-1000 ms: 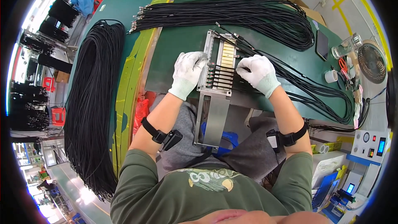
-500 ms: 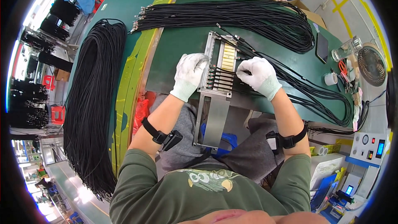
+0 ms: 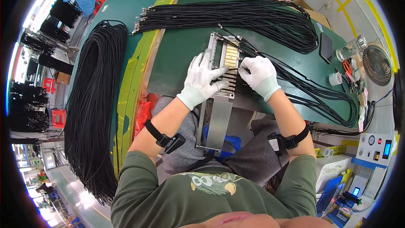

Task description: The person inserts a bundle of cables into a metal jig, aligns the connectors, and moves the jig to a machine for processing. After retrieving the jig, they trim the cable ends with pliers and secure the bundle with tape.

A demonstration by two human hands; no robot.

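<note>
A metal fixture (image 3: 212,44) with a row of pale yellow slots (image 3: 231,55) lies at the table's front edge. Several black cables rest side by side in its nearer slots, partly hidden by my left hand (image 3: 202,77). That hand, in a white glove, lies over the fixture with fingers apart, thumb and index reaching toward the slots. At the fixture's right side my gloved right hand (image 3: 258,76) pinches a thin black cable (image 3: 235,68), whose end points left into the slots. More black cables (image 3: 291,76) run from behind the fixture to the right.
A long cable bundle (image 3: 236,14) lies across the back, and another (image 3: 95,101) hangs down at the left. A phone (image 3: 326,47), glass jar (image 3: 352,49), small fan (image 3: 376,63), white tape roll (image 3: 335,79) and orange-handled tool (image 3: 348,67) stand at the right.
My left hand has shifted right from the fixture's left rail onto the slots, and its fingers have spread. The right hand has moved slightly and stays pinched.
</note>
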